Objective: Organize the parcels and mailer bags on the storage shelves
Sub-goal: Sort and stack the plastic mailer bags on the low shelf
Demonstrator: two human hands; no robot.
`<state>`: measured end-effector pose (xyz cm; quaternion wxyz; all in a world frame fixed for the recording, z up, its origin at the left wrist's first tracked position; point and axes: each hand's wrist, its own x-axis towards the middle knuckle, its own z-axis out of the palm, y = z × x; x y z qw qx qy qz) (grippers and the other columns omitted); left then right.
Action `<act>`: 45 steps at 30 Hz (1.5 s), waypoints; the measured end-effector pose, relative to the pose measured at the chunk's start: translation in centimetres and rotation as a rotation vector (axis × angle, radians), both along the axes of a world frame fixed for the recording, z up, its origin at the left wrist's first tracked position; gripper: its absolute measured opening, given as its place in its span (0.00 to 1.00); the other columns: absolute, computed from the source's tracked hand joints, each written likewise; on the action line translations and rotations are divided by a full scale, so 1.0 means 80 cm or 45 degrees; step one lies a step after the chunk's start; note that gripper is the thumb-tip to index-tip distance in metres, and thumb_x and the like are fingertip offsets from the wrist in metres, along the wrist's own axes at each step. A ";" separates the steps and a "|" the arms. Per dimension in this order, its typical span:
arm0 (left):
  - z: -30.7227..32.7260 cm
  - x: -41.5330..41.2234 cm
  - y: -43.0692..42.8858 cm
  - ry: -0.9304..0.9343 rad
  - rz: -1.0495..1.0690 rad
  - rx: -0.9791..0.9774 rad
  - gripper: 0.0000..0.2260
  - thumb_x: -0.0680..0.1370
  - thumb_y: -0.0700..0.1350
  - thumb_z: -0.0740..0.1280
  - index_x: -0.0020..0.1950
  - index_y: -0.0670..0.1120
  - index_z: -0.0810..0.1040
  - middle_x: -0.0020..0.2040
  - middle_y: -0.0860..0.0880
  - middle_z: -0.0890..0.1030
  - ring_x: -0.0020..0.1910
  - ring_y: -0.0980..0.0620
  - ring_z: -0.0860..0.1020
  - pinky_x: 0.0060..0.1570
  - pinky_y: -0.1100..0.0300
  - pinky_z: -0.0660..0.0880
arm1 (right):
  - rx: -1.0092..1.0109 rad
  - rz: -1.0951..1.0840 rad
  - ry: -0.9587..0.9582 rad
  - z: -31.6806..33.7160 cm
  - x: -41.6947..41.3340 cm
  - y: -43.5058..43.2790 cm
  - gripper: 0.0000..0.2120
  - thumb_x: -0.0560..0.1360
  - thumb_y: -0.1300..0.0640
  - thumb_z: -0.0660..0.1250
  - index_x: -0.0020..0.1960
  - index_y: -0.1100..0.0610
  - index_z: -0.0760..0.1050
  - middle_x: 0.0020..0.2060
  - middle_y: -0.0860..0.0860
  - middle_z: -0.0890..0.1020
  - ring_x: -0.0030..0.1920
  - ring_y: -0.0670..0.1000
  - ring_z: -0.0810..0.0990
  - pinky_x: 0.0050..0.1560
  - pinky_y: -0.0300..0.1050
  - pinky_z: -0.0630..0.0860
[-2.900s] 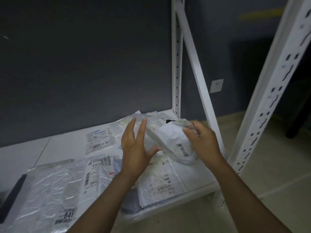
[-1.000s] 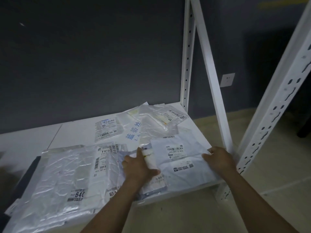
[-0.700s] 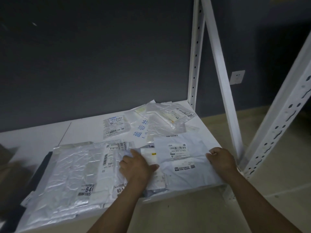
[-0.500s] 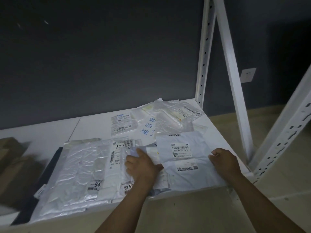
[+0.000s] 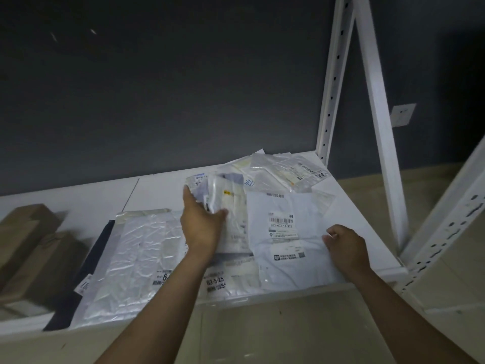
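Grips a clear packet (image 5: 223,198) in the left hand (image 5: 202,229), fingers (image 5: 187,195) and thumb clamped round its lower left part, raised off the shelf (image 5: 157,190). Rests the right hand (image 5: 346,245) on the right edge of a white mailer bag (image 5: 283,232), fingers curled together; cannot tell whether pinching the bag or only pressing it. White mailer bag flat on the shelf between the two sets of fingers, barcode label up. Just left of the left fingers, a large crinkled bag (image 5: 141,253) over a dark flat sheet (image 5: 86,271). Beyond the fingers, near the white post (image 5: 333,88), a loose pile of clear bags (image 5: 283,172). Far left of the fingers, cardboard boxes (image 5: 26,245).
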<state>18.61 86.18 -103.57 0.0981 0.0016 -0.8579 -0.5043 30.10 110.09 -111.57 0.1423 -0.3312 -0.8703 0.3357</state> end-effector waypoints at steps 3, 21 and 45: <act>0.024 -0.008 -0.002 0.169 0.053 0.060 0.47 0.70 0.41 0.76 0.79 0.50 0.48 0.53 0.57 0.73 0.44 0.57 0.74 0.45 0.61 0.71 | 0.074 0.012 -0.066 0.003 -0.003 -0.010 0.07 0.79 0.58 0.62 0.49 0.59 0.77 0.47 0.56 0.82 0.43 0.53 0.73 0.43 0.41 0.63; -0.025 0.031 0.095 -0.592 -0.475 0.615 0.20 0.74 0.45 0.73 0.64 0.44 0.73 0.54 0.48 0.82 0.48 0.49 0.83 0.46 0.55 0.79 | -1.144 0.128 0.321 0.044 0.003 0.017 0.10 0.73 0.60 0.72 0.54 0.59 0.80 0.46 0.56 0.86 0.46 0.57 0.85 0.44 0.52 0.81; -0.110 -0.009 0.012 0.000 -0.339 -0.620 0.13 0.75 0.32 0.63 0.55 0.40 0.83 0.56 0.40 0.81 0.54 0.45 0.78 0.60 0.61 0.70 | 0.137 0.015 -0.303 0.020 0.006 0.007 0.22 0.76 0.51 0.66 0.67 0.56 0.67 0.60 0.55 0.75 0.59 0.56 0.75 0.48 0.46 0.71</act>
